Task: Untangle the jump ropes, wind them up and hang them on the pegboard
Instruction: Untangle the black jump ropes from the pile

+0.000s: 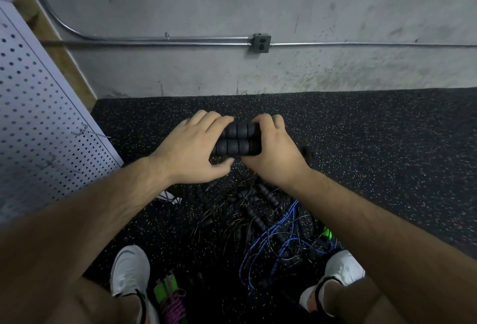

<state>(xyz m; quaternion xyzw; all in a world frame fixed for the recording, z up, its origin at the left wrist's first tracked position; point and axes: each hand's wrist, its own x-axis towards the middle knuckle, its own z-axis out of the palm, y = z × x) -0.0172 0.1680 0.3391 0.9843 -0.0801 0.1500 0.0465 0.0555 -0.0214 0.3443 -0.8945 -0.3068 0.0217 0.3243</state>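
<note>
Two black ribbed foam handles point(236, 140) lie side by side, held level in front of me above the floor. My left hand point(192, 149) grips their left end with fingers over the top and thumb underneath. My right hand point(275, 148) grips the right end the same way. Below them a tangle of jump ropes point(258, 223) lies on the floor: thin black cords, black handles and a blue rope point(284, 236). A white pegboard point(38, 117) with metal hooks point(85, 131) leans at the left.
A wound purple rope with green handles point(169, 295) lies by my left shoe point(129, 269). Another green handle point(327, 233) shows near my right shoe point(338, 272). A concrete wall with metal conduit and an outlet box point(260, 42) stands ahead. The floor is black speckled rubber.
</note>
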